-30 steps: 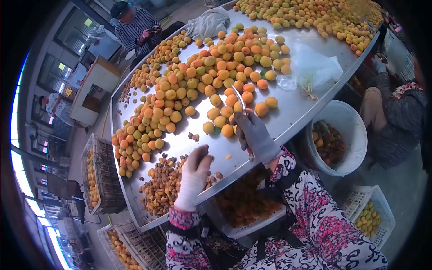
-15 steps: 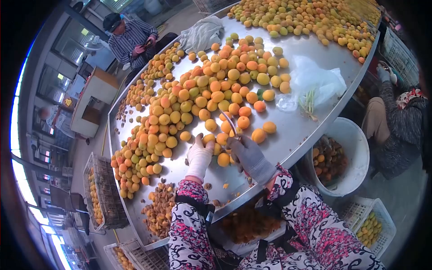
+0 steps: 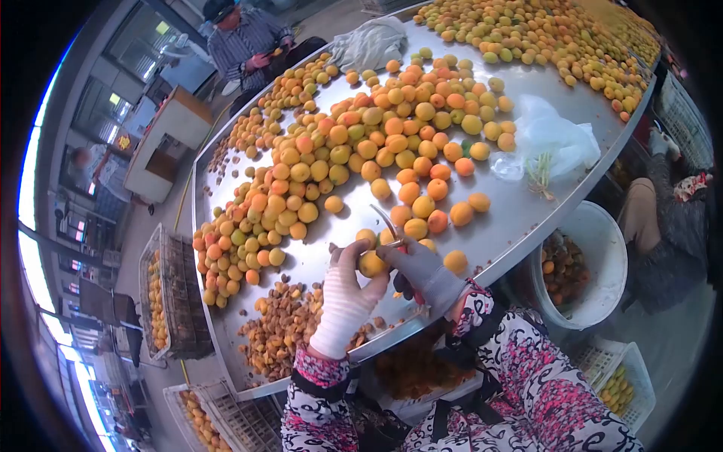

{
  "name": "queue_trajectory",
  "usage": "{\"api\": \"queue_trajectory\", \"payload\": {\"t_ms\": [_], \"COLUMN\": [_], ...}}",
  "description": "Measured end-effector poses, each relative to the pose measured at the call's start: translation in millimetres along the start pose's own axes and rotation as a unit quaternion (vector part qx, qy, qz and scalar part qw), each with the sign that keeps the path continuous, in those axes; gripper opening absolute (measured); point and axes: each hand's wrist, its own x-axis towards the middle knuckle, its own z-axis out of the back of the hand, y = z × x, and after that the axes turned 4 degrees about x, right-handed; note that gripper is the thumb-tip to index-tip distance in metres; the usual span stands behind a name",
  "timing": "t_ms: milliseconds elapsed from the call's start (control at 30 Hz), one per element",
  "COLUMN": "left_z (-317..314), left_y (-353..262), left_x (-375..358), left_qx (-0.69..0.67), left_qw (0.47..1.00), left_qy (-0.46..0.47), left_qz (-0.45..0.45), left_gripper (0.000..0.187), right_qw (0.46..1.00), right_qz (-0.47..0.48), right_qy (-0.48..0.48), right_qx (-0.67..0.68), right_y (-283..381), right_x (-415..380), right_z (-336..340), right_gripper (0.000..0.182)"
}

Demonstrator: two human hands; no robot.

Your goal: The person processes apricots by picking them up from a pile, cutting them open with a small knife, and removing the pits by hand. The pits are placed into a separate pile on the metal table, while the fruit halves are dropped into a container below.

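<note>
My left hand point(image 3: 348, 290), wrapped in a pale covering, holds an apricot point(image 3: 373, 264) between thumb and fingers near the metal table's front edge. My right hand point(image 3: 422, 271), in a grey glove, is closed round a tool with red handles and a curved metal tip point(image 3: 385, 220). Its fingers are beside the held apricot. A large spread of apricots point(image 3: 301, 169) lies on the metal table point(image 3: 497, 218) beyond both hands. Left of my left hand sits a heap of brownish pits and scraps point(image 3: 279, 331).
A plastic bag point(image 3: 553, 135) and a cloth point(image 3: 369, 45) lie on the table. A white bucket point(image 3: 602, 264) stands at the right, near a seated person point(image 3: 666, 233). Crates point(image 3: 177, 301) stand at the left. Another person point(image 3: 245, 49) is across the table.
My left hand has lifted an apricot and moved closer to my right hand. The camera view has shifted, so the table's contents appear farther right.
</note>
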Motion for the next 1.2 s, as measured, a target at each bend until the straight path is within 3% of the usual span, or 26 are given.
{"api": "queue_trajectory", "payload": {"t_ms": [33, 67, 100, 167, 200, 267, 300, 333, 367, 400, 467, 500, 667, 767, 967, 1033, 1200], "left_z": [0, 0, 1, 6, 5, 8, 12, 15, 16, 13, 21, 25, 34, 35, 31, 31, 29], "left_y": [3, 6, 9, 13, 16, 12, 12, 12, 15, 20, 34, 39, 41, 41, 40, 36, 30], "left_x": [-9, -19, -28, -43, -49, -58, -62, -67, -70, -73, -78, -79, -85, -89, -91, -91, -90], "left_qx": [0.0, -0.093, -0.187, -0.243, -0.337, -0.492, -0.494, -0.522, -0.549, -0.572, -0.59, -0.605, -0.538, -0.538, -0.505, -0.49, -0.533], "left_qw": [1.0, 0.995, 0.979, 0.965, 0.932, 0.85, 0.848, 0.83, 0.81, 0.798, 0.781, 0.764, 0.807, 0.799, 0.817, 0.824, 0.793], "left_qy": [-0.003, -0.029, -0.056, -0.051, -0.041, -0.027, -0.03, -0.014, 0.001, -0.027, -0.003, 0.026, 0.063, 0.099, 0.094, 0.091, 0.069], "left_qz": [0.007, 0.037, 0.064, 0.083, 0.123, 0.186, 0.188, 0.197, 0.205, 0.187, 0.206, 0.221, 0.237, 0.251, 0.264, 0.269, 0.287], "left_gripper": [0.049, 0.049, 0.048, 0.049, 0.049, 0.051, 0.051, 0.05, 0.05, 0.053, 0.054, 0.055, 0.043, 0.044, 0.047, 0.048, 0.042], "right_qw": [0.996, 0.985, 0.985, 0.947, 0.943, 0.953, 0.961, 0.984, 0.984, 0.992, 0.975, 0.975, 0.961, 0.948, 0.932, 0.9, 0.915], "right_qz": [-0.042, -0.07, -0.073, -0.119, -0.129, -0.108, -0.083, -0.056, -0.059, 0.028, 0.153, 0.149, 0.169, 0.187, 0.188, 0.211, 0.197], "right_qy": [0.058, 0.098, 0.101, 0.115, 0.132, 0.146, 0.159, 0.14, 0.14, 0.124, 0.113, 0.115, 0.152, 0.162, 0.147, 0.107, 0.069], "right_qx": [0.054, 0.125, 0.121, 0.276, 0.277, 0.242, 0.211, 0.093, 0.09, 0.006, -0.117, -0.118, -0.16, -0.2, -0.272, -0.367, -0.346], "right_y": [-2, -8, -14, -24, -26, -28, -27, -21, -23, -27, -31, -31, -30, -33, -39, -46, -44], "right_x": [-3, -5, -6, -9, -13, -18, -22, -25, -23, -20, -18, -21, -32, -34, -31, -31, -32], "right_z": [-4, -8, -14, -27, -30, -36, -38, -37, -37, -37, -32, -30, -36, -43, -46, -46, -52], "right_gripper": [0.041, 0.034, 0.034, 0.032, 0.031, 0.031, 0.031, 0.031, 0.031, 0.032, 0.032, 0.032, 0.034, 0.034, 0.036, 0.033, 0.031]}}
